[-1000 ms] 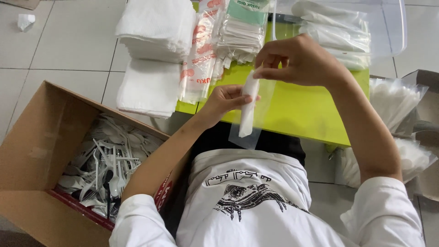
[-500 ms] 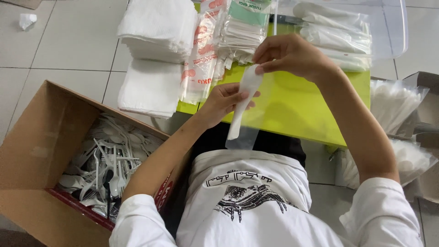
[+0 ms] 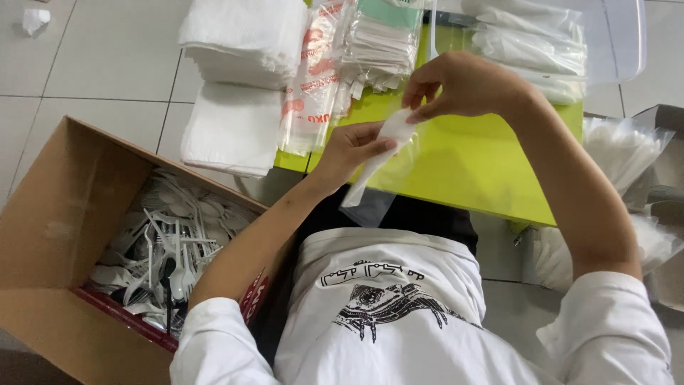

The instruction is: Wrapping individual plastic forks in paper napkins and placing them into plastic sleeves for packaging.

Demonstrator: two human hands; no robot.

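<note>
Head camera looked down on a packing job mid-way; the left hand (image 3: 353, 146) pinched a narrow clear plastic sleeve (image 3: 374, 167) with a white piece half inside it above the near edge of the lime-green table (image 3: 470, 164); the right hand (image 3: 463, 85) gripped its top; the brown cardboard box (image 3: 64, 235) held many loose white plastic spoons (image 3: 167, 249); the clear plastic tub (image 3: 613, 43) at the far edge held filled packets.

Pale tiled floor (image 3: 107, 57) under a low lime-green table (image 3: 470, 164).
</note>
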